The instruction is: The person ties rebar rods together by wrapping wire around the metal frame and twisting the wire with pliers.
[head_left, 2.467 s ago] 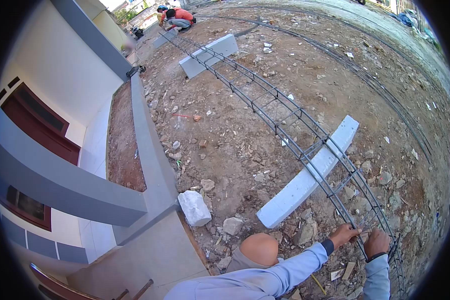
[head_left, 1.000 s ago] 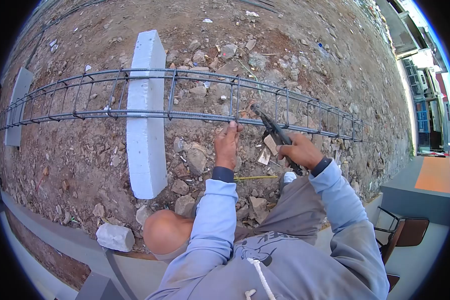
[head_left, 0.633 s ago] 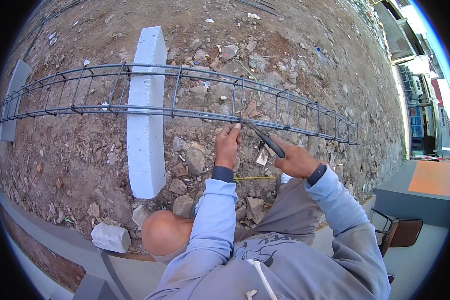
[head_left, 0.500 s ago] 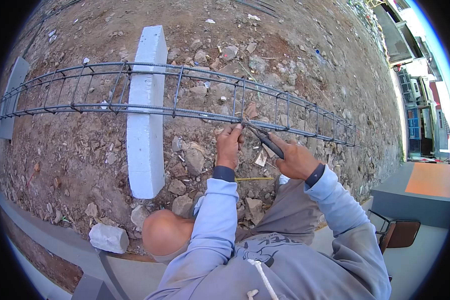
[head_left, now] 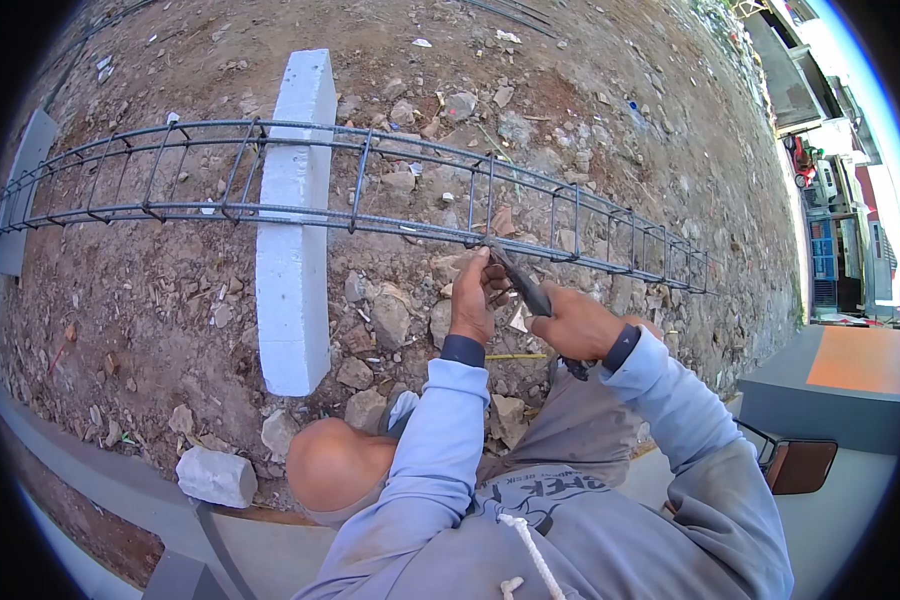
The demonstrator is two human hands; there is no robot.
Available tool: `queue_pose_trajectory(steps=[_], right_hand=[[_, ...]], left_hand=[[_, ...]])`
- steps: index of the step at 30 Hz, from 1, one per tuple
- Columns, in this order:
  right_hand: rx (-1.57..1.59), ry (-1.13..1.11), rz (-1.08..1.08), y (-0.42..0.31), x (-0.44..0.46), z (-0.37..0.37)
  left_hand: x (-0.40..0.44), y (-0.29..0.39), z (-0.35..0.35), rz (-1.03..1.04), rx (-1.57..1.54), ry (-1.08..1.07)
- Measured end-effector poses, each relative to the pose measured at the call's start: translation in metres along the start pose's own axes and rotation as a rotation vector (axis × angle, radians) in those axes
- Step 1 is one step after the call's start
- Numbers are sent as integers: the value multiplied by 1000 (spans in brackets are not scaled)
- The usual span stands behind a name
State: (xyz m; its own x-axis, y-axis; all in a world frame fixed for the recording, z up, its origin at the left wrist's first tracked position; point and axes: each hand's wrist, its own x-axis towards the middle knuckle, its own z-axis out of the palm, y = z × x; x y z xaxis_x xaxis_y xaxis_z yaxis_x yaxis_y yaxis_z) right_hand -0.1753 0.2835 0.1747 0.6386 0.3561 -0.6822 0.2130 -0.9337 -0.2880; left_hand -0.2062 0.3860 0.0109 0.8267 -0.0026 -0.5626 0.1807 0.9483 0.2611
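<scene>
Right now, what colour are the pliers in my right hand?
The pliers in your right hand look dark grey, nearly black; the head view shows them best.

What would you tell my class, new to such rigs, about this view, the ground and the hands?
No machine works here, only a person's bare hands. The one camera, worn on the head, looks forward and down.

On the stony ground, a long metal cage lies across a white block, with a second block toward the left.

The right hand holds dark pliers, their tip at the cage's near edge. The left hand reaches there too; whether it pinches anything is unclear.
</scene>
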Motion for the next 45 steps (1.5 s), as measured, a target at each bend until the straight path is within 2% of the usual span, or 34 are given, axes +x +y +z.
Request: queue_pose_trajectory(steps=[1,2,4,6,8,11,13,14,17,21,24,27,30,33,36,39,40,42,45], right_hand=[[181,-68,-1,7,4,-2],[433,-132,47,15,7,3],[938,-257,150,31,7,20],[1230,-373,95,37,4,32],[1446,-453,42,39,3,44],[1108,-407,196,33,-2,34],[636,-137,97,38,-10,33],[394,-8,51,39,-16,33],[249,238,-66,39,-37,39],[307,266,-135,24,-43,40],[-60,270,-47,31,-42,54],[-135,256,75,28,-34,62],[9,94,-38,47,-26,57],[1139,-426,1,55,-24,45],[1709,-669,-91,64,-22,62],[1740,-731,-80,73,-17,64],[1567,-625,23,77,-18,58],[1214,-420,210,82,-21,47],[24,312,-130,42,-41,27]], left_hand=[[-4,1,6,-23,-40,-21],[-8,2,11,4,-69,-163],[-17,1,27,-91,-260,-242],[-27,7,47,-159,-427,-260],[-10,-4,31,-126,-436,-347],[-7,-7,30,-93,-408,-361],[-6,-5,33,-101,-321,-314],[-7,-6,37,-118,-265,-213],[-3,-10,41,-113,-181,-84],[1,-13,43,-109,-74,20],[1,-17,47,-40,99,142],[4,-17,46,-40,182,187],[1,-11,35,-43,377,89],[-5,-9,36,60,-30,-51],[-21,-5,49,-82,-297,-176],[-13,-13,36,-148,-509,-409],[-6,-16,32,-150,-570,-511],[-5,-18,36,-155,-481,-343],[-6,-19,43,-137,-351,-116]])
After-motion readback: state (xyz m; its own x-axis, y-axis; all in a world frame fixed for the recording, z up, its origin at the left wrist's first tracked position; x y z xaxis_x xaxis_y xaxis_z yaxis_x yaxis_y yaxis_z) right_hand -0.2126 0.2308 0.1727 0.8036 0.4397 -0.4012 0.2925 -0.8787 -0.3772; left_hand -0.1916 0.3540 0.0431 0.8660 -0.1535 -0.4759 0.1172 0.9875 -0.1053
